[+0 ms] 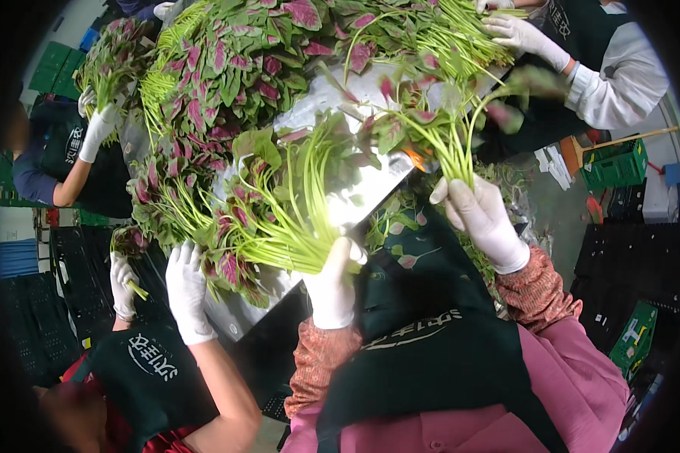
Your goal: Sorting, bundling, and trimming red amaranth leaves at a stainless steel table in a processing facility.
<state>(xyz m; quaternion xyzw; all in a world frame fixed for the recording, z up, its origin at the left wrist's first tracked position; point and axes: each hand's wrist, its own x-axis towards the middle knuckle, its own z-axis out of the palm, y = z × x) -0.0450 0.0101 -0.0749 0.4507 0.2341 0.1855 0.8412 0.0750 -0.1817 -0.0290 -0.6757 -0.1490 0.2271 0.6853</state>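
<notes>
My left hand (334,283), in a white glove, grips the stem ends of a large bunch of red amaranth greens (294,243) at the near edge of the metal table (232,323). The stems fan out up and to the left, ending in green and purple leaves. To the right, my right hand (479,218), gloved too, is shut on the stems of a smaller bunch of amaranth (450,144). That bunch stands raised with its leaves spread at the top, some of them blurred. Behind both bunches the tabletop shines brightly.
A big heap of amaranth (243,73) covers the table's far side. Co-workers' gloved hands handle greens at left and at upper right (524,39). An orange-handled tool (415,159) lies by the table edge. Loose leaves (408,260) cling to my apron. Green crates (615,164) stand at right.
</notes>
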